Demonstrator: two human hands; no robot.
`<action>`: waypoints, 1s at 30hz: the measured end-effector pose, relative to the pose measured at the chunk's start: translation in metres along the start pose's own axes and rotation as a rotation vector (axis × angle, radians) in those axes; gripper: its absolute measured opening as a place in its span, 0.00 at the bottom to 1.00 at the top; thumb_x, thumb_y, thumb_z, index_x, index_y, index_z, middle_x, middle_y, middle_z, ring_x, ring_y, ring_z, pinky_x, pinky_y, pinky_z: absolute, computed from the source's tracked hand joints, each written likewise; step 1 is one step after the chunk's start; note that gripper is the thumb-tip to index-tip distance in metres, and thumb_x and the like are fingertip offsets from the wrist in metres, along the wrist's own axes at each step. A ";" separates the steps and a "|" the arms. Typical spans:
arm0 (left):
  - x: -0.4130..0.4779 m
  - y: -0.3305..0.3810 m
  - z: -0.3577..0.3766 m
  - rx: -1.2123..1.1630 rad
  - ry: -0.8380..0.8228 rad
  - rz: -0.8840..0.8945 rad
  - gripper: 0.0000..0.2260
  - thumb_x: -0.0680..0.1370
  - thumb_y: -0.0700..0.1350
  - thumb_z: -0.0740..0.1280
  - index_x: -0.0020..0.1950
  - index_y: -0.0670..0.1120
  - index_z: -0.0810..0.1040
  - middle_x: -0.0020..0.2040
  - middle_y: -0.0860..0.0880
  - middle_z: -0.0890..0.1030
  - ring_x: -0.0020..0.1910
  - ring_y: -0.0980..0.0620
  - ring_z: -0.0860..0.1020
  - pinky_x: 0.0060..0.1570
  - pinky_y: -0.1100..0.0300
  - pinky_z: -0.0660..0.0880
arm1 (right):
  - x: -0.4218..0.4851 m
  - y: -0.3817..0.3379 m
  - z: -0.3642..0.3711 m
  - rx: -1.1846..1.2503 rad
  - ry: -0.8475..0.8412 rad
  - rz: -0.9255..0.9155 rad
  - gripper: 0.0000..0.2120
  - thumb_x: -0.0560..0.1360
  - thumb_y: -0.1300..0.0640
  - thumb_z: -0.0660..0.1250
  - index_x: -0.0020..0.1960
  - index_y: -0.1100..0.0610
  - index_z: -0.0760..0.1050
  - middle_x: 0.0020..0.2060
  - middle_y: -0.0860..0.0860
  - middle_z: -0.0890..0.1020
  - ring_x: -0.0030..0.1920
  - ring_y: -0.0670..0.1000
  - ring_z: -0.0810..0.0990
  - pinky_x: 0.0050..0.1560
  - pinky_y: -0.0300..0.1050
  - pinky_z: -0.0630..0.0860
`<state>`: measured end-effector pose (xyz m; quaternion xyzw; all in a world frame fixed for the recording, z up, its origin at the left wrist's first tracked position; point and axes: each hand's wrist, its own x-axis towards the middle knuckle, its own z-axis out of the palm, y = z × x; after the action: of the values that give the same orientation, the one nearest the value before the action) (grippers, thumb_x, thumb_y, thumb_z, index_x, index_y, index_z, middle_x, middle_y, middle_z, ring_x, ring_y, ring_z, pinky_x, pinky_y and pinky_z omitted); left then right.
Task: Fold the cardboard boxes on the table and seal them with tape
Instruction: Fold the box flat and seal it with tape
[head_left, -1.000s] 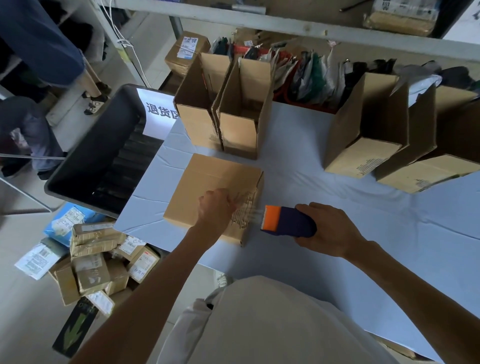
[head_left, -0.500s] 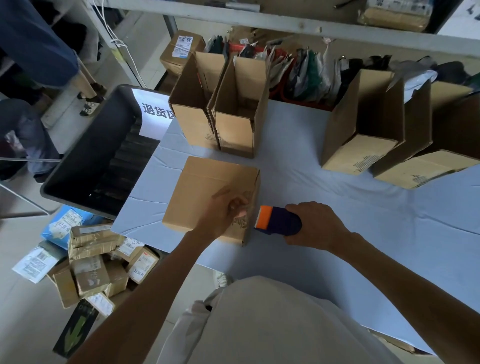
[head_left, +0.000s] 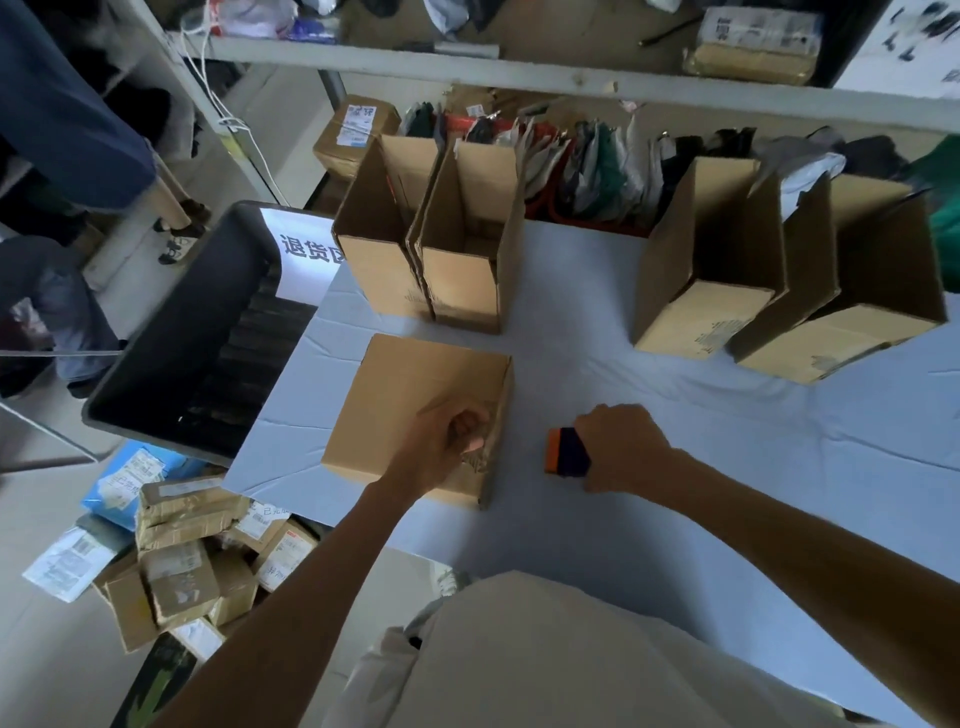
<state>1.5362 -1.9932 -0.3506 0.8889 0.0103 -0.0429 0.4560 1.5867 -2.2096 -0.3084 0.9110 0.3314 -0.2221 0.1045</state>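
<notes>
Left hand (head_left: 441, 449): curled over the closed box's (head_left: 410, 405) right top edge, thumb pressing the tape (head_left: 480, 460).
Right hand (head_left: 621, 449): wrapped round the tape dispenser (head_left: 566, 451), which rests on the table (head_left: 675, 545).
Table: pale blue cover, with open boxes (head_left: 467, 260) upright at the back.
Room: black bin (head_left: 171, 332) on the left, parcels (head_left: 182, 545) on the floor.
Box: under the left hand, with the dispenser near its right side, apart.

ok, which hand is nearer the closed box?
Left. The left hand, fingers curled, presses on the closed box at its right edge; the right hand grips the tape dispenser on the table, apart to the box's right.
</notes>
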 end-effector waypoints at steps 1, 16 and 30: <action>-0.001 0.000 -0.001 0.028 0.003 0.053 0.12 0.71 0.28 0.64 0.47 0.42 0.80 0.35 0.51 0.76 0.36 0.58 0.75 0.39 0.73 0.69 | 0.001 0.007 -0.003 0.041 0.046 0.022 0.13 0.66 0.49 0.70 0.48 0.54 0.73 0.39 0.48 0.75 0.39 0.49 0.77 0.39 0.40 0.70; 0.012 0.031 0.000 -0.609 0.006 -0.453 0.08 0.82 0.42 0.58 0.51 0.43 0.77 0.43 0.48 0.76 0.42 0.53 0.74 0.43 0.63 0.72 | -0.019 0.019 0.002 0.605 0.479 -0.024 0.18 0.60 0.49 0.75 0.48 0.44 0.76 0.36 0.41 0.80 0.38 0.43 0.78 0.39 0.34 0.73; 0.011 0.057 -0.020 -0.914 -0.109 -0.545 0.08 0.80 0.42 0.60 0.46 0.46 0.77 0.37 0.52 0.79 0.39 0.56 0.78 0.39 0.63 0.76 | -0.028 0.009 -0.019 0.660 0.694 -0.130 0.27 0.60 0.48 0.74 0.57 0.56 0.78 0.43 0.50 0.84 0.41 0.44 0.78 0.44 0.32 0.72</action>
<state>1.5515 -2.0109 -0.2935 0.5615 0.2346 -0.1970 0.7687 1.5799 -2.2259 -0.2782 0.8932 0.3149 -0.0042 -0.3209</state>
